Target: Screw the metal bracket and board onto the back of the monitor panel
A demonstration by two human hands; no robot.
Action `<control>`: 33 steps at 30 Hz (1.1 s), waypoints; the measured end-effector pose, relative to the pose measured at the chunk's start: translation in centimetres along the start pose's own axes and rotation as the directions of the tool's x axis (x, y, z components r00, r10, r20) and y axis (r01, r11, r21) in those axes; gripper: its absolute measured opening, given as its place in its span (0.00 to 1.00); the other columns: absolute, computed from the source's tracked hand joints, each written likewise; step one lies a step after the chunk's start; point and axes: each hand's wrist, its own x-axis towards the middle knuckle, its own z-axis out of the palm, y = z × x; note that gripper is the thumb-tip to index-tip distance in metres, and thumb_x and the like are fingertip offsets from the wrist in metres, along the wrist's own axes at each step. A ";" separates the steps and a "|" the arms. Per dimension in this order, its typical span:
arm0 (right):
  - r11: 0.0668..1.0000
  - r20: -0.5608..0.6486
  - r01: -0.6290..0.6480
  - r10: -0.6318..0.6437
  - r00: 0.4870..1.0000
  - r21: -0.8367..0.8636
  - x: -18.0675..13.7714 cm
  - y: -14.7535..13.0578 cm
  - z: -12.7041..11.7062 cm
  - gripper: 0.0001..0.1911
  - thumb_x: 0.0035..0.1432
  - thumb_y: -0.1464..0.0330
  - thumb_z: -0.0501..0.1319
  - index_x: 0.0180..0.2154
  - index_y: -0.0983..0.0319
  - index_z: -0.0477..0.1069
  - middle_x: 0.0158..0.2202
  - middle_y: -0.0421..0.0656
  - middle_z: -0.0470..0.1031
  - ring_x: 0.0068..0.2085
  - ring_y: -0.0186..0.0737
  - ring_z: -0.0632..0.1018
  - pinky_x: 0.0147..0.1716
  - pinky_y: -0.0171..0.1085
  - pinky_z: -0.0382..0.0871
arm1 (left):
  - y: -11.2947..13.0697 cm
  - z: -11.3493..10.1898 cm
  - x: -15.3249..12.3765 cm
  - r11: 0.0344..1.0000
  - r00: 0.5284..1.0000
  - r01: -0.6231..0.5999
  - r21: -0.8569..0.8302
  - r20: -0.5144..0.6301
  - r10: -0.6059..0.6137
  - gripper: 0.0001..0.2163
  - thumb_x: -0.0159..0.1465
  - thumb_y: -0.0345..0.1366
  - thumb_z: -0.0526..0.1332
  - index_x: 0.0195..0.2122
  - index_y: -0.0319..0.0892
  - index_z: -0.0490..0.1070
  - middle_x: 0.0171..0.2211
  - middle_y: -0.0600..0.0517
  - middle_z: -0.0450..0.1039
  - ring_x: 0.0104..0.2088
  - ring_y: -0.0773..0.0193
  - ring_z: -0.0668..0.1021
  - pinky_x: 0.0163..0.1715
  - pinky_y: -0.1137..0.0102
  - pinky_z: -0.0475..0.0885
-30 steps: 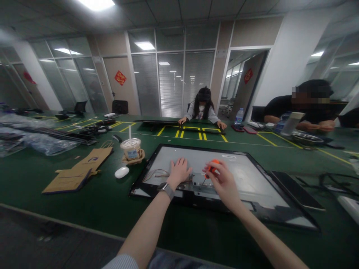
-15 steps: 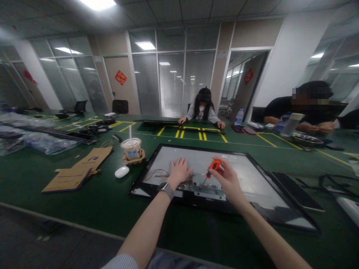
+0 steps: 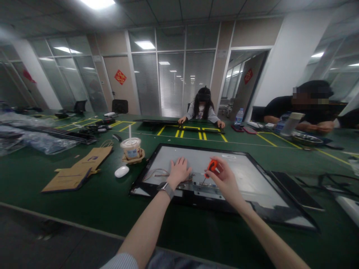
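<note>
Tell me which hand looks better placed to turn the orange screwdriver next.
Probably the right hand: it holds the orange screwdriver, which points down at the metal bracket. The left hand rests palm-down on the gray panel, to the bracket's left.

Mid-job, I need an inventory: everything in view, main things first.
Flat framed panel: one, grey with black frame, on green table
Rectangular metal plate: one, silver, on the panel
Slim screwdriver: one, orange-and-black, over the plate
Lidded straw cup: one, pale beige, left of panel
Oval mouse: one, white, by cup
Folded paper bag: one or more, brown, left
Thin slab: one, black, right of panel
Co-workers: at least two, grey and black sleeves, opposite
Left grip: one, bare, flat on panel
Right grip: one, bare, holding screwdriver
</note>
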 end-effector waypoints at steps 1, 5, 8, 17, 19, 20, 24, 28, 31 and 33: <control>1.000 0.003 -0.001 0.001 1.000 0.002 -0.1 0.0 0.0 0.19 0.59 0.65 0.64 0.51 0.51 0.65 0.39 0.41 0.70 0.41 0.41 0.77 0.44 0.46 0.76 | 0.0 0.0 0.0 1.000 1.000 -0.002 0.002 0.003 0.002 0.26 0.70 0.46 0.44 0.65 0.42 0.55 0.68 0.42 0.53 0.67 0.50 0.56 0.63 0.41 0.50; 1.000 0.053 -0.007 0.006 0.999 0.008 -0.5 -0.3 0.2 0.22 0.63 0.65 0.58 0.58 0.50 0.59 0.44 0.43 0.70 0.44 0.43 0.78 0.42 0.46 0.77 | 0.0 -0.1 0.0 1.000 1.000 -0.004 0.003 0.009 0.004 0.26 0.70 0.46 0.44 0.66 0.41 0.54 0.68 0.42 0.53 0.67 0.49 0.56 0.63 0.41 0.50; 1.000 0.063 -0.004 0.003 0.998 0.006 -0.6 -0.4 0.3 0.21 0.65 0.65 0.56 0.58 0.50 0.56 0.48 0.45 0.69 0.46 0.43 0.78 0.44 0.46 0.76 | 0.0 -0.2 -0.1 1.000 1.000 -0.001 -0.002 0.007 0.001 0.26 0.70 0.46 0.43 0.66 0.39 0.54 0.67 0.41 0.53 0.67 0.50 0.56 0.63 0.41 0.50; 0.986 -0.053 0.037 -0.046 0.998 -0.160 -0.6 0.5 0.3 0.22 0.60 0.66 0.61 0.56 0.48 0.63 0.46 0.42 0.67 0.45 0.42 0.75 0.49 0.49 0.73 | 0.1 -0.2 0.0 1.000 1.000 0.004 -0.013 0.000 -0.004 0.25 0.70 0.46 0.44 0.65 0.41 0.56 0.67 0.42 0.53 0.67 0.50 0.57 0.63 0.42 0.50; 0.979 -0.058 0.044 -0.057 0.997 -0.199 -0.8 0.3 0.5 0.24 0.61 0.67 0.60 0.58 0.48 0.61 0.46 0.43 0.69 0.44 0.42 0.75 0.47 0.48 0.74 | 0.0 -0.2 0.0 1.000 1.000 0.001 -0.010 -0.001 -0.001 0.25 0.70 0.46 0.44 0.65 0.41 0.56 0.67 0.42 0.53 0.67 0.50 0.57 0.63 0.42 0.50; 0.979 -0.047 0.050 -0.060 0.997 -0.196 -0.8 0.1 0.5 0.26 0.62 0.68 0.59 0.60 0.48 0.60 0.46 0.43 0.70 0.43 0.42 0.76 0.46 0.47 0.74 | 0.0 -0.1 0.0 1.000 1.000 0.001 -0.008 -0.001 -0.001 0.25 0.70 0.46 0.44 0.65 0.41 0.56 0.67 0.42 0.53 0.67 0.50 0.57 0.63 0.42 0.50; 0.981 0.024 0.076 -0.073 0.997 -0.180 -1.0 -0.7 0.7 0.28 0.64 0.69 0.54 0.63 0.49 0.54 0.45 0.44 0.72 0.41 0.41 0.78 0.43 0.45 0.76 | 0.0 -0.1 0.0 1.000 1.000 -0.002 0.000 0.000 0.002 0.26 0.70 0.46 0.44 0.65 0.40 0.55 0.67 0.42 0.53 0.67 0.50 0.56 0.63 0.42 0.50; 0.926 0.031 0.155 -0.154 0.988 -0.344 -0.9 -0.8 0.5 0.25 0.60 0.68 0.60 0.58 0.53 0.62 0.45 0.45 0.72 0.41 0.43 0.77 0.43 0.47 0.75 | 0.1 -0.1 0.0 1.000 1.000 -0.004 0.007 0.001 0.004 0.26 0.70 0.45 0.44 0.65 0.39 0.55 0.67 0.41 0.53 0.67 0.50 0.57 0.63 0.41 0.51; 0.900 -0.004 0.165 -0.183 0.983 -0.403 -0.7 -0.5 0.2 0.23 0.59 0.68 0.63 0.56 0.54 0.65 0.44 0.45 0.73 0.38 0.43 0.76 0.41 0.46 0.75 | 0.1 -0.2 -0.1 1.000 1.000 -0.004 0.012 0.001 0.004 0.25 0.70 0.45 0.44 0.65 0.39 0.55 0.67 0.41 0.53 0.67 0.50 0.57 0.63 0.42 0.51; 0.915 -0.020 0.137 -0.156 0.988 -0.379 -0.7 -0.2 0.1 0.25 0.59 0.68 0.62 0.57 0.54 0.63 0.42 0.44 0.74 0.38 0.43 0.77 0.41 0.45 0.75 | 0.1 -0.2 -0.1 1.000 1.000 -0.007 0.015 -0.002 0.007 0.25 0.70 0.45 0.44 0.65 0.39 0.55 0.67 0.42 0.53 0.67 0.51 0.57 0.63 0.42 0.51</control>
